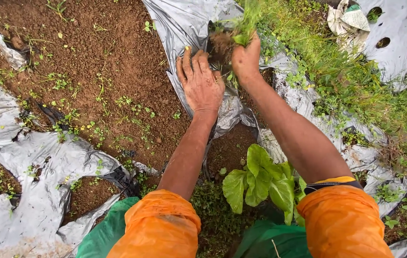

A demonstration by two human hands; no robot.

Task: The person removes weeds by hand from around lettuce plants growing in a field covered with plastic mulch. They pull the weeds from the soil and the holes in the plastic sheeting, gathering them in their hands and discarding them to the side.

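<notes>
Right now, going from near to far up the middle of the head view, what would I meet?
Orange rolled-up sleeves → broad-leaved green seedling → crumpled grey plastic sheet → left hand flat on the sheet → right hand gripping a tuft of green weeds.

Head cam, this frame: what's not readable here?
- Weed clump: top blurred and cut by the upper edge.
- Right hand: fingers wrapped in the clump, so the grip is hidden.
- Sheet under the left hand: covered by the palm.
- Leafy plant: base hidden by the right arm and its own leaves.
</notes>
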